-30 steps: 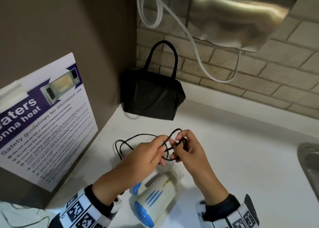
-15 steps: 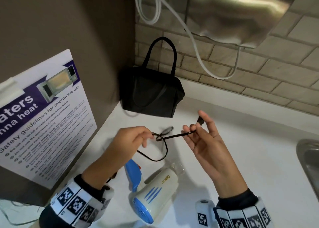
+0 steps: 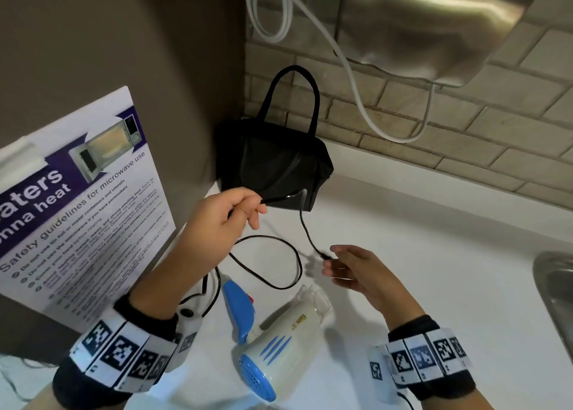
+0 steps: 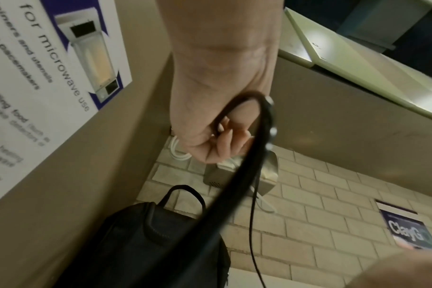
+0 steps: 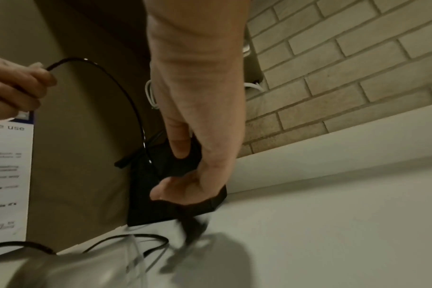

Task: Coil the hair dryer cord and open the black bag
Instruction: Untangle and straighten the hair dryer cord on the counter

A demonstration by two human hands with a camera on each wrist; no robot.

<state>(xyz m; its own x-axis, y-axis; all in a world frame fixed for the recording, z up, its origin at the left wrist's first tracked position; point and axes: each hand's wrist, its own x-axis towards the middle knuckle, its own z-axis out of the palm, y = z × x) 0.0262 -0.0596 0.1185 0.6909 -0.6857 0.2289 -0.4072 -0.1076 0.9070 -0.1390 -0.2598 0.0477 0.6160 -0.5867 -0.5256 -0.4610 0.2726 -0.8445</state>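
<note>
My left hand (image 3: 252,212) is raised in front of the black bag (image 3: 273,161) and pinches the thin black cord (image 3: 305,223). From that pinch the cord arcs right, then hangs down to its free end beside my right hand (image 3: 331,262). That hand is open, fingers relaxed, holding nothing. A slack loop of cord lies on the counter above the white and blue hair dryer (image 3: 288,332). In the left wrist view my fingers (image 4: 225,140) curl round the cord (image 4: 244,175), above the bag (image 4: 148,243). In the right wrist view my right hand (image 5: 178,173) has thumb and finger apart.
The zipped bag stands in the corner against a brown panel bearing a microwave safety poster (image 3: 77,208). A steel dispenser (image 3: 434,21) and a white cable (image 3: 356,83) hang on the brick wall. A sink rim (image 3: 555,285) is at the right edge of the white counter (image 3: 434,254).
My right hand has let go of the cord end and dropped lower, fingers open. My left hand has lifted toward the bag with the cord, whose end now dangles.
</note>
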